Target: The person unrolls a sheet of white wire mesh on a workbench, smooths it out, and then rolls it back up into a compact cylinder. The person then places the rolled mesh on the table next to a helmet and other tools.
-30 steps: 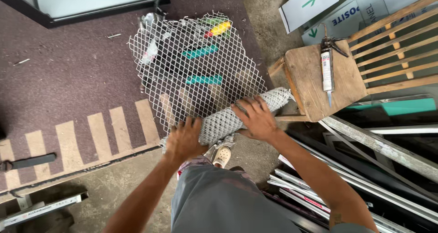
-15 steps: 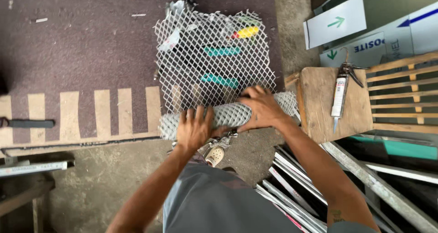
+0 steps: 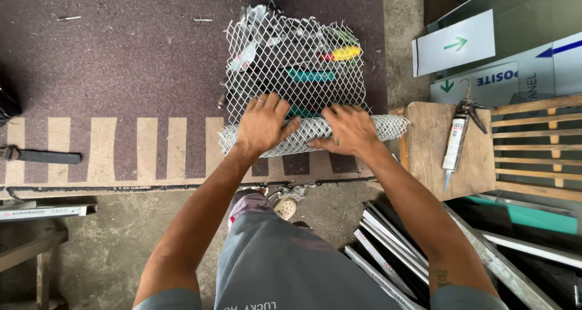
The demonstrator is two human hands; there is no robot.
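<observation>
Grey shorts (image 3: 291, 267) fill the bottom of the view, and below them a light shoe (image 3: 285, 208) stands on the concrete floor (image 3: 121, 249). To the right of the legs, a bundle of metal strips (image 3: 388, 249) lies on the floor.

Both forearms reach forward to a roll of white wire mesh (image 3: 388, 127). The left hand (image 3: 264, 125) lies flat on top of the roll with the fingers spread, and a ring is on one finger. The right hand (image 3: 345, 130) presses on the roll just beside it, also open with the palm down. The roll lies across the near edge of a dark purple carpet (image 3: 121, 61) with beige stripes.

Beyond the hands, the unrolled part of the mesh (image 3: 291, 55) spreads flat over the carpet. Under it I see some tools with green and yellow handles (image 3: 345, 53), partly hidden.

At the right, a caulking gun (image 3: 458, 134) rests on a wooden stool (image 3: 424, 158).
</observation>
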